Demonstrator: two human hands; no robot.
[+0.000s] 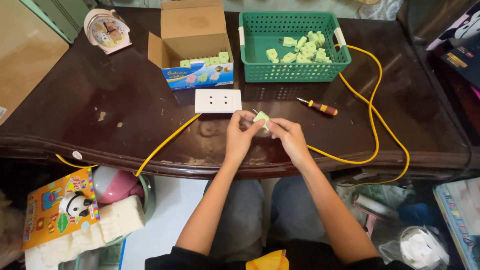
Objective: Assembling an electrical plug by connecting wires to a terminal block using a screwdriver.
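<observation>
Dark wooden counter (125, 125) carries, along its far edge, a green basket (294, 47) of pale green plugs and an open cardboard box (192, 45). White socket block (218, 100) lies mid-counter. Near the front edge, left hand (239, 136) and right hand (289, 137) both pinch one small green plug (261, 119). Judged light, rigid, smooth plastic; best held by its body, clear of the prongs.

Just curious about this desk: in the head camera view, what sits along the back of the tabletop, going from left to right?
Small clock → open cardboard box holding green pieces → green basket of pale green plugs → yellow cable looping on the right.
</observation>
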